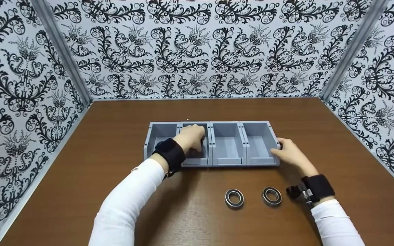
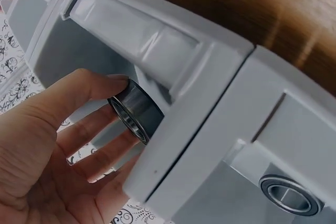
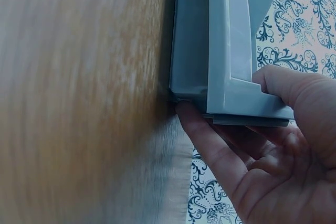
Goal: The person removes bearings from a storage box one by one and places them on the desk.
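Observation:
A row of joined grey bins (image 1: 227, 161) stands on the table. My left hand (image 1: 191, 136) reaches down into the second bin from the left. There it pinches a ball bearing (image 2: 140, 107) between thumb and fingers, close to the bin's front lip; in the head view the hand hides most of this bearing. A second bearing (image 2: 291, 195) lies in the leftmost bin. At the row's right end, my right hand (image 1: 290, 154) grips the outer wall of the last bin, its thumb over the rim and its fingers (image 3: 210, 142) along the outside near the bottom.
Two more bearings, one left (image 1: 234, 199) and one right (image 1: 271, 196), lie flat on the brown table (image 1: 121, 136) before the bins. Patterned wall panels (image 1: 197, 51) enclose the table at the back and sides.

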`<state>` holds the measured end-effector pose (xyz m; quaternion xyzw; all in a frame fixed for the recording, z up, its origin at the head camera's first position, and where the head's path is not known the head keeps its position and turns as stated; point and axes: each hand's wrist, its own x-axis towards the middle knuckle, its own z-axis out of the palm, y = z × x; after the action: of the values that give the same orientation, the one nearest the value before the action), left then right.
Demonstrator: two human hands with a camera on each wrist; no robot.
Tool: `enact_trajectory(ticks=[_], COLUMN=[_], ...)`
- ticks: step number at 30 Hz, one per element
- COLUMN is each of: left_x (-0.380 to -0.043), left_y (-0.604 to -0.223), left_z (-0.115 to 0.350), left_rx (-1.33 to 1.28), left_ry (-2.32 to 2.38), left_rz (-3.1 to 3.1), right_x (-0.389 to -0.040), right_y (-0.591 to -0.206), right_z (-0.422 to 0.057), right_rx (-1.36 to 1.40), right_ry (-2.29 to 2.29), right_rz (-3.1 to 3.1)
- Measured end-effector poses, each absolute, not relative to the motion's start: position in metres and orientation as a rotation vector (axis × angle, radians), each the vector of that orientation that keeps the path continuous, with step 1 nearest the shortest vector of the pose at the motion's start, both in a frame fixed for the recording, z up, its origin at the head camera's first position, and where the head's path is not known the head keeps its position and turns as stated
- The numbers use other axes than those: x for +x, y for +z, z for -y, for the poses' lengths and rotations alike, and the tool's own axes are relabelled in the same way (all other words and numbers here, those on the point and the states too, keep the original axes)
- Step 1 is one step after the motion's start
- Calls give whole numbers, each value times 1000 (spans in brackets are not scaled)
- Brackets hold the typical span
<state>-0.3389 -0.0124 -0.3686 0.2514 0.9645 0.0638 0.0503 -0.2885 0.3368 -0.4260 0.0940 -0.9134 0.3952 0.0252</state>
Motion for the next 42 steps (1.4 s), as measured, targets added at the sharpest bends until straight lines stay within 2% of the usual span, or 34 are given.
enact_trajectory(ticks=[42], left_x=[-332], left_y=[-339], left_z=[16], left_rx=[775], left_ry=[185], left_rz=[-2939], right_x=[-289], right_y=[-426], right_z=[-338], right_rx=[295], right_ry=[1160], right_rz=[2842])
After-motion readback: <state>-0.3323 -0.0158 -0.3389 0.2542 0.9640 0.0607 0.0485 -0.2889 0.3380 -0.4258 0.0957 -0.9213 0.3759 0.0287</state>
